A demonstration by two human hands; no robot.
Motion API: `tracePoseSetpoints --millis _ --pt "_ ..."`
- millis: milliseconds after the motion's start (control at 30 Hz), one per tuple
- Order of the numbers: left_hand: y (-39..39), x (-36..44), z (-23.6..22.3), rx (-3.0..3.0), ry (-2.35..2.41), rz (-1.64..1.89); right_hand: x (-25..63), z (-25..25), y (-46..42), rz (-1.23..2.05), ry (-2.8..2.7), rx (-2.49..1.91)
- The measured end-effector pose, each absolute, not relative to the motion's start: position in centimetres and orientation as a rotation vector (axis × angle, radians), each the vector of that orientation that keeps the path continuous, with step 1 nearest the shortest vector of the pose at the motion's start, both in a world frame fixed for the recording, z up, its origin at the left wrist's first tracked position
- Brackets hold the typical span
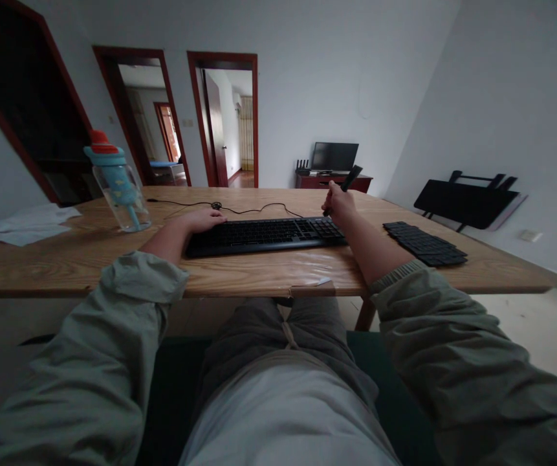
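Observation:
A black keyboard (263, 234) lies on the wooden table (65, 259) in front of me. My left hand (204, 220) rests flat at the keyboard's far left corner, fingers together on the table and holding nothing. My right hand (339, 204) is raised over the keyboard's right end, closed around a thin black tool (349, 181) that points up and away and down toward the number keys. The keyboard's cable (253, 208) runs across the table behind it.
A clear water bottle (116, 188) with a blue lid stands at the left. White paper (28, 223) lies at the far left. A black key mat (424, 243) lies at the right. A folded black table (467, 200) leans on the right wall.

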State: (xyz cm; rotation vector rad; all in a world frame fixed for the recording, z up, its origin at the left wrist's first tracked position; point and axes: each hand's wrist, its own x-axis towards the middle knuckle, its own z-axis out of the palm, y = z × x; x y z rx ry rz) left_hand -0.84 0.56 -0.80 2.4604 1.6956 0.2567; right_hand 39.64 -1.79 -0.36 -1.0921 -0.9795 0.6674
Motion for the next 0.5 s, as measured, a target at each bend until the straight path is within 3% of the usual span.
tracePoseSetpoints --millis 233,500 --pt "-0.9 0.3 0.1 2.434 1.715 0.237 48.3 -0.6 -4.0 0.418 -1.018 -1.206" --pt "0.2 -0.7 -0.5 2.460 1.714 0.255 51.7 -1.2 -5.2 0.218 -1.143 -1.739"
